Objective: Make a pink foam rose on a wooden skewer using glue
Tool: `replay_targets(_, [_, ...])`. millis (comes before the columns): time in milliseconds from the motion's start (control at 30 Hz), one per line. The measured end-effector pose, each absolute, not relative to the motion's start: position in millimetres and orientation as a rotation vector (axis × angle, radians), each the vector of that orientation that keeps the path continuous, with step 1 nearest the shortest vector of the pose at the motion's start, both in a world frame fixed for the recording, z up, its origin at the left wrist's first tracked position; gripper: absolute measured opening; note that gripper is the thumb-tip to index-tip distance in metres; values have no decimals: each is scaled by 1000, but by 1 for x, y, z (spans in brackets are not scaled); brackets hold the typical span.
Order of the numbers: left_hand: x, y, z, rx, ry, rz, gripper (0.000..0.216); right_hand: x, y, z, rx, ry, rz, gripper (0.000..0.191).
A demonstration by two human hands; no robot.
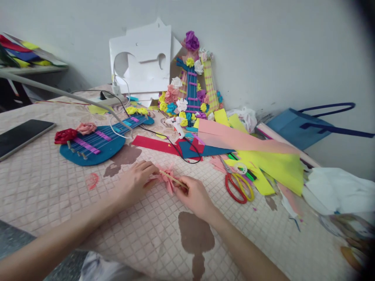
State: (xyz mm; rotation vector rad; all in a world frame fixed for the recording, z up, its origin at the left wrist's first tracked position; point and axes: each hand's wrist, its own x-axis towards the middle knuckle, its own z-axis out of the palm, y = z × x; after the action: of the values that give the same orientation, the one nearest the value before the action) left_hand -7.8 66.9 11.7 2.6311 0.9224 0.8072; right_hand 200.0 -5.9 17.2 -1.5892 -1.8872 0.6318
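In the middle of the table my right hand (195,195) is closed round one end of a thin wooden stick (172,178). The stick lies slantwise across a crumpled piece of pink crepe paper (168,185), which has pointed folds. My left hand (136,177) has its fingers bent onto the paper's left side, by the stick's far end; its fingertips are partly hidden. Left of the hands lies a blue guitar-shaped craft (114,146) with strings, purple strips and a red paper flower (65,136). A white hot glue gun (176,125) stands beyond the hands.
Scissors (236,188) with red and yellow handles lie right, beside yellow (281,168) and pink sheets (234,136). A phone (23,136) lies at far left. Decorated guitar crafts (191,88) and white cut-out board (143,74) lean on the wall. Cables cross the table's left side.
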Motion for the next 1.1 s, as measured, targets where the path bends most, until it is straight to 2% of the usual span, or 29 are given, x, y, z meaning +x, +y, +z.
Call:
replay_targets(133, [-7, 53, 10, 2666, 936, 936, 5, 198, -6, 16, -1588, -1832, 725, 13])
replay_targets(367, [-1, 26, 7, 2513, 1133, 920, 20, 198, -7, 19, -1618, -1730, 869, 12])
replay_targets(567, [10, 10, 8, 2662, 1012, 898, 5, 200, -5, 14, -1594, -1745, 898, 10])
replay_targets(767, [16, 7, 6, 2954, 854, 780, 9, 202, -5, 10, -1565, -1753, 907, 9])
replay_targets(1100, [15, 9, 4, 2986, 914, 723, 12, 201, -6, 11, -1550, -1774, 871, 12])
